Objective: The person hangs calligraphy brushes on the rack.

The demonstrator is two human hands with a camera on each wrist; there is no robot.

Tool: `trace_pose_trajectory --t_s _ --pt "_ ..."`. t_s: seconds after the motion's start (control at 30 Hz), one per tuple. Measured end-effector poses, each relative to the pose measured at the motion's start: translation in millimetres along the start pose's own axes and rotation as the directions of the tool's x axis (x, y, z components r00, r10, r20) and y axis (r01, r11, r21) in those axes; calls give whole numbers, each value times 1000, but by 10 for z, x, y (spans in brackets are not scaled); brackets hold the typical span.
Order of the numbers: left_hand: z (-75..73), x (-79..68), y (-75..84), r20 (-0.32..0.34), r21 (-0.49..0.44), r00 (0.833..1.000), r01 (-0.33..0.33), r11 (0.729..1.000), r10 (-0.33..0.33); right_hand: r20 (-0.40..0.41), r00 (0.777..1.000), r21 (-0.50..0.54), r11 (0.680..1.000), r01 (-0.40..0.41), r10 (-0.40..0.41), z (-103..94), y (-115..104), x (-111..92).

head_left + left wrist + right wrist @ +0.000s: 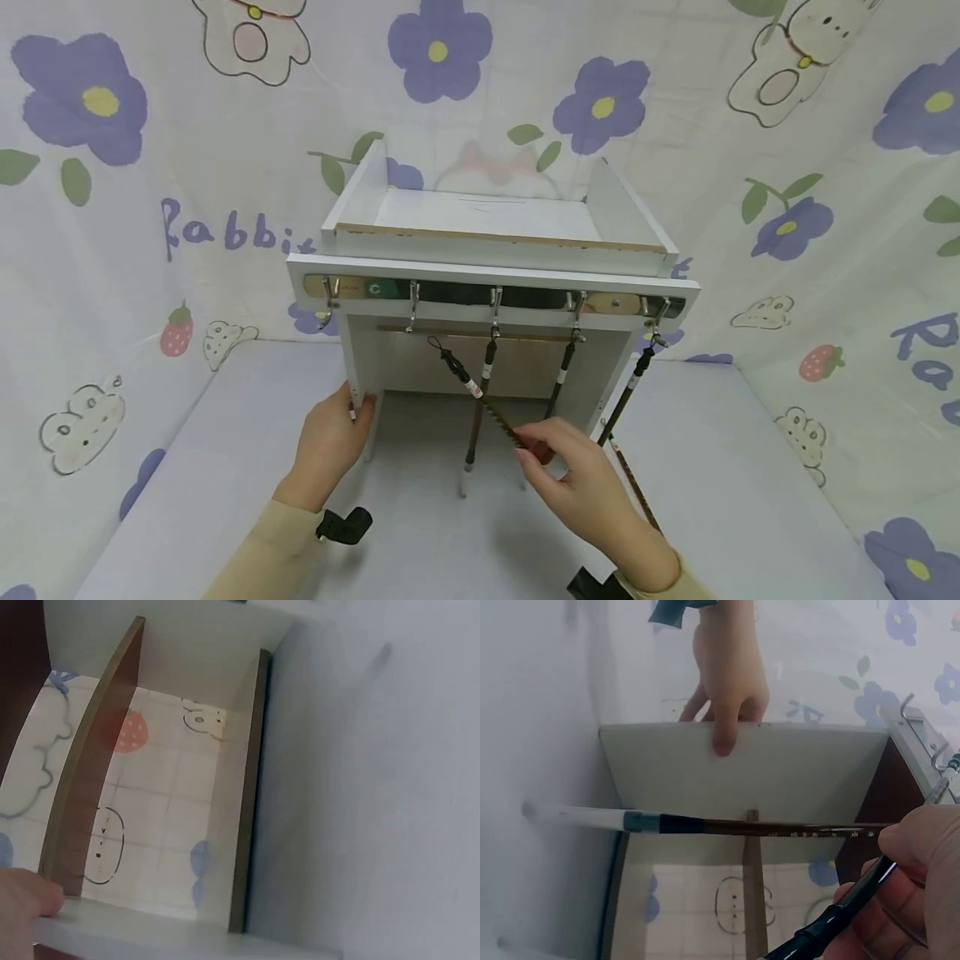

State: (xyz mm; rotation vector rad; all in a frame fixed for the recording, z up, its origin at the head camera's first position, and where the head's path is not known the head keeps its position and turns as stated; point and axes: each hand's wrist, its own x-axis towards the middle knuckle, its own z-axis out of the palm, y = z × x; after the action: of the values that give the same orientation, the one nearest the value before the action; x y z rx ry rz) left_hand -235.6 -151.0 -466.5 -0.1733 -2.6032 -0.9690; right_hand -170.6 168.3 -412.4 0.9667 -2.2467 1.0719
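In the head view, a white rack (487, 267) stands on a pale counter (240, 433) in front of a flower-and-rabbit cloth (255, 183). The left hand (330, 437) grips the rack's left side panel (358, 354), its thumb and fingers on either side of the edge. The right hand (573, 479) pinches a slim brush (474, 388) between thumb and curled fingers; the brush slants up to the left, in front of the rack, with its cord loop (435, 342) near the second hook (414, 307) from the left but apart from it. A middle brush (474, 433), a fourth-hook brush (560, 382) and a far-right brush (628, 396) hang from the other hooks, and one more brush (632, 477) appears to lie on the counter beyond the right wrist. In the left wrist view, part of the left hand lies over the panel's edge, beside a wood-edged crossboard (101, 742); most of its fingers are out of sight. In the right wrist view, the pinched brush points its dark end down and left, a hanging brush crosses behind it, and the left hand's thumb presses the panel's inner face.
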Motion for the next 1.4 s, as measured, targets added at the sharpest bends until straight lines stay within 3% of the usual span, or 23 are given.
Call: trace_pose_trajectory --t_s 0.3,0.57,0.83,1.4 --pt "-42 24 46 60 42 998 -15 999 12 15 1000 -5 1000 -23 23 100 -60 79" --pt "-51 47 55 24 71 999 -41 997 39 10 1000 3 1000 -15 15 129 -83 127" --pt "-10 -8 30 61 0 998 31 1000 -31 12 999 16 998 -54 53 175 -91 141" --pt "-24 -11 15 35 -40 999 38 998 -37 8 992 58 991 -122 122 264 -58 109"
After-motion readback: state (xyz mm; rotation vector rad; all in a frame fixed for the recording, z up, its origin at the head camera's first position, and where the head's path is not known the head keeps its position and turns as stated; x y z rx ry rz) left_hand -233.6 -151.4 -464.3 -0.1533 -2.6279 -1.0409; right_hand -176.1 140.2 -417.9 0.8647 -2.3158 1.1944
